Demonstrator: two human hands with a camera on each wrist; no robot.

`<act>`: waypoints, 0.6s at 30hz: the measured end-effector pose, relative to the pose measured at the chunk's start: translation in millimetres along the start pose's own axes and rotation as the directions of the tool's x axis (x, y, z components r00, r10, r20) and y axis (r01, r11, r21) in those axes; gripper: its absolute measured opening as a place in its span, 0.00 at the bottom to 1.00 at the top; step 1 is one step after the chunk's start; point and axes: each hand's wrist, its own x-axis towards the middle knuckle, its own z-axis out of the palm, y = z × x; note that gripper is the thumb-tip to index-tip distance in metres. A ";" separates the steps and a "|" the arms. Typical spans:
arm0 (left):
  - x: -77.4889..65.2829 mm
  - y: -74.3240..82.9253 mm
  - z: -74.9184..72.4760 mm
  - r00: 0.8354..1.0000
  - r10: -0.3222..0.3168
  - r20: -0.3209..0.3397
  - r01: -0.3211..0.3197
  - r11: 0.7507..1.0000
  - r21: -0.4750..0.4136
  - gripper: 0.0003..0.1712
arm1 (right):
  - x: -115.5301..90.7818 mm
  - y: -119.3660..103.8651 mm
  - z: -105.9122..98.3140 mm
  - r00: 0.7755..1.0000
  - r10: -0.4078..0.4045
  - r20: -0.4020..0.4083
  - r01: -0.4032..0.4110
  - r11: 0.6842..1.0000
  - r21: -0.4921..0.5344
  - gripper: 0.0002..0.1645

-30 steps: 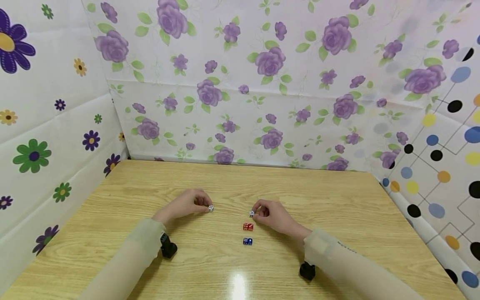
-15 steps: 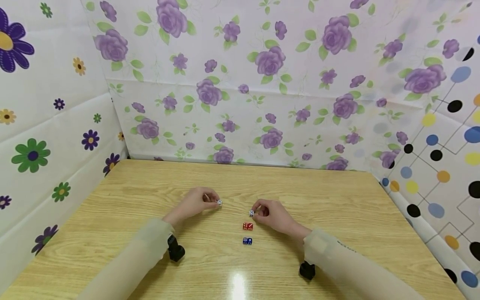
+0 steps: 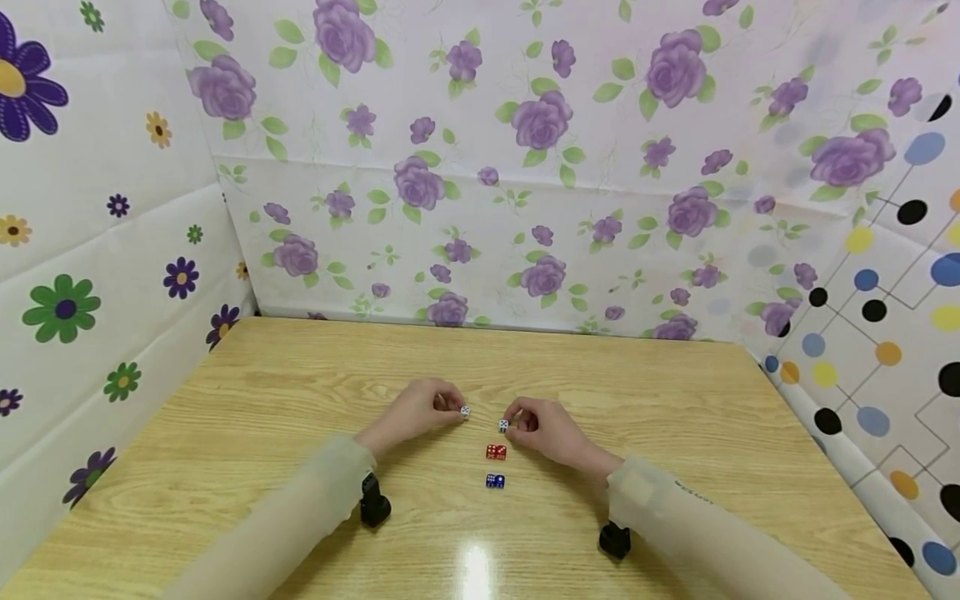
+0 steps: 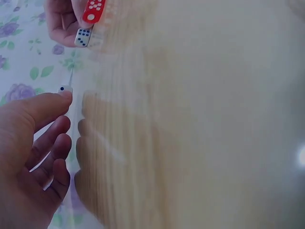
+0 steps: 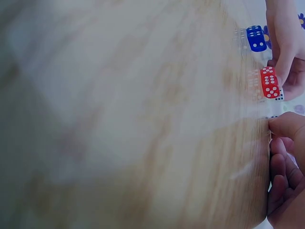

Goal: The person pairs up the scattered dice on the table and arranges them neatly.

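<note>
My left hand (image 3: 427, 408) pinches a white die (image 3: 465, 412) with dark pips between thumb and fingertips, low over the table. To its right, my right hand (image 3: 551, 433) holds a second white die (image 3: 503, 425) by its fingertips; that die appears to rest on the tabletop. A short gap separates the two white dice. Just nearer than the right hand's die sit two red dice (image 3: 496, 452) side by side, and below them two blue dice (image 3: 495, 481) also side by side. In the right wrist view, the red dice (image 5: 269, 82) partly cover the left hand's die (image 5: 280, 94).
A glossy wooden table (image 3: 315, 358) carries everything, with a bright reflection near its front. Flower-printed sheeting (image 3: 480, 208) rises along the back edge, and patterned sheets flank both sides. Small black cameras (image 3: 373, 502) hang at both wrists.
My left hand has moved rightward with its white die, closing much of the distance to the other white die. The right hand and the coloured dice have stayed put.
</note>
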 end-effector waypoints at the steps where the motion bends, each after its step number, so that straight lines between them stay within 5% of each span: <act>1: 0.5 2.7 1.4 1.000 -0.002 0.004 0.002 1.000 -0.003 0.04 | 0.2 0.1 0.1 1.000 0.001 0.000 -0.001 1.000 -0.001 0.05; 18: 5.5 18.8 17.7 0.998 0.043 0.042 -0.043 0.999 0.000 0.06 | 0.2 -1.2 -0.6 1.000 0.001 0.004 -0.001 1.000 0.022 0.06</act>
